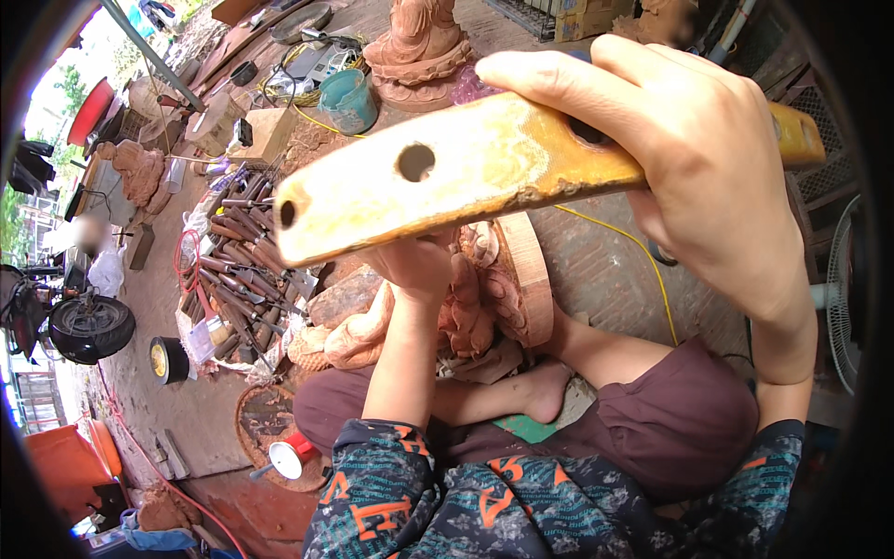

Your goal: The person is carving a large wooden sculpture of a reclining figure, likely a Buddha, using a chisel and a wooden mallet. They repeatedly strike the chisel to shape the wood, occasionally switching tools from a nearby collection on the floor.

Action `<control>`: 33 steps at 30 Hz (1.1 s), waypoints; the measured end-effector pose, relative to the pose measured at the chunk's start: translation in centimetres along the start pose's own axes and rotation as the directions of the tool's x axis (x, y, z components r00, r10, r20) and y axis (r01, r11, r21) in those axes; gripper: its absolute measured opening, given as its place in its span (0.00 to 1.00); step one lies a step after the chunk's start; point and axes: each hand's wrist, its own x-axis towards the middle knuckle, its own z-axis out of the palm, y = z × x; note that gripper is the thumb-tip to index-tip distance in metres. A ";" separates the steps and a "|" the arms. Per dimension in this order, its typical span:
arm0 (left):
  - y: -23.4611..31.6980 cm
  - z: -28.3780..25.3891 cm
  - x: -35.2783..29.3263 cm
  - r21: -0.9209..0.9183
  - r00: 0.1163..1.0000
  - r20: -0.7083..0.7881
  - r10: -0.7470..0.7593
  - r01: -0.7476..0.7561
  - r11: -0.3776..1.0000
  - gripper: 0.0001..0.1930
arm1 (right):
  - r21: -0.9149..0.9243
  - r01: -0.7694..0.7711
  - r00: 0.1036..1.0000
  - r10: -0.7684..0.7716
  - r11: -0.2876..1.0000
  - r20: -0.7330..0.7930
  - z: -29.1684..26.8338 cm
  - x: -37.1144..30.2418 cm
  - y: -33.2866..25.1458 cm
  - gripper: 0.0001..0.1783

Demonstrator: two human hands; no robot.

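High in front of me, my right hand (pixel 698 140) is closed around a long worn yellow bar (pixel 484 158) with round holes and a chipped lower edge. The bar lies nearly level across the view, tilted slightly. Below and behind it is my left hand (pixel 414 265), its fingers mostly hidden by the bar. Whether it holds anything does not show. A reddish carved wooden figure (pixel 466 321) rests on the floor in front of my crossed legs, close beside my left hand. The bar covers part of the carving.
Several wood-handled carving tools (pixel 247 265) are heaped at the left. Behind stand a teal bucket (pixel 348 101) and another carved statue (pixel 416 51). A yellow cord (pixel 652 261) runs along the floor. A fan (pixel 845 298) stands at right, a white-and-red cup (pixel 287 458) lower left.
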 end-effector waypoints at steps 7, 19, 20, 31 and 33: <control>1.4 -0.3 1.4 -0.322 0.952 -0.232 -0.199 0.118 0.939 0.19 | -0.069 -0.031 0.999 0.034 0.997 0.035 0.6 -0.8 -0.3 0.29; 2.1 2.1 2.9 -0.392 0.976 0.070 -0.208 0.219 0.894 0.08 | 0.597 -0.252 0.959 0.281 0.762 0.045 2.2 -2.0 3.3 0.28; 2.3 2.4 2.9 -0.335 0.979 0.092 -0.181 0.202 0.920 0.08 | 0.589 -0.262 0.956 0.287 0.764 0.053 2.1 -2.2 3.6 0.28; 1.8 2.7 2.9 -0.281 0.959 0.129 -0.253 0.279 0.918 0.10 | 0.173 -0.062 0.989 0.083 0.983 -0.119 2.6 -1.4 2.7 0.27; 2.1 2.6 2.7 -0.398 0.980 0.129 -0.152 0.192 0.897 0.16 | 0.109 -0.031 0.981 0.051 0.994 -0.187 2.7 -1.9 2.4 0.27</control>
